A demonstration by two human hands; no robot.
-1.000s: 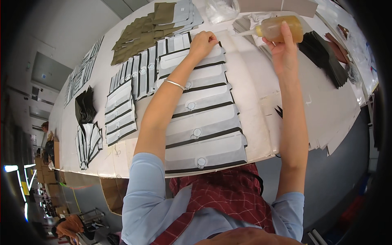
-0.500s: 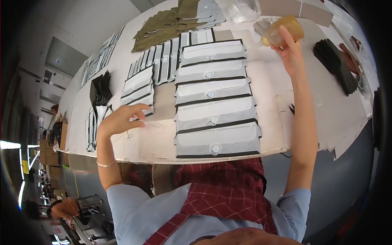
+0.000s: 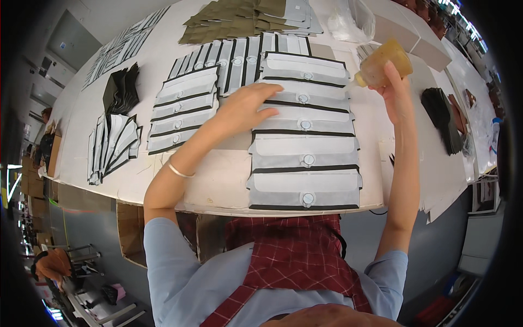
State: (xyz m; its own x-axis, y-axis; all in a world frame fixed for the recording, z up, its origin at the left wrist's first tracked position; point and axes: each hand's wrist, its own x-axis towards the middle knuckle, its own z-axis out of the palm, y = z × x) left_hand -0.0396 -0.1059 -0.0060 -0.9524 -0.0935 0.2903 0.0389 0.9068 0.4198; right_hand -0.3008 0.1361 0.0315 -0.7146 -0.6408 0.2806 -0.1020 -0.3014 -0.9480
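Note:
In front of me a column of overlapping grey-white fabric panels runs away from the table's near edge. Each panel has black edging and a round disc near its middle. My left hand is open at the column's left side, fingertips at the upper panels; whether they touch cannot be told. My right hand grips a squeeze bottle of yellowish liquid. The bottle is tilted, its narrow nozzle pointing left near the right edge of the upper panels.
Left of the column lie a shorter stack of similar panels, a fanned bundle and dark folded pieces. Olive pieces cover the far side. A clear plastic bag and black pieces lie on the right.
My left hand has moved right and away from me, from the shorter stack to the column's left edge. The bottle stays in my right hand, tilted at the column's right side.

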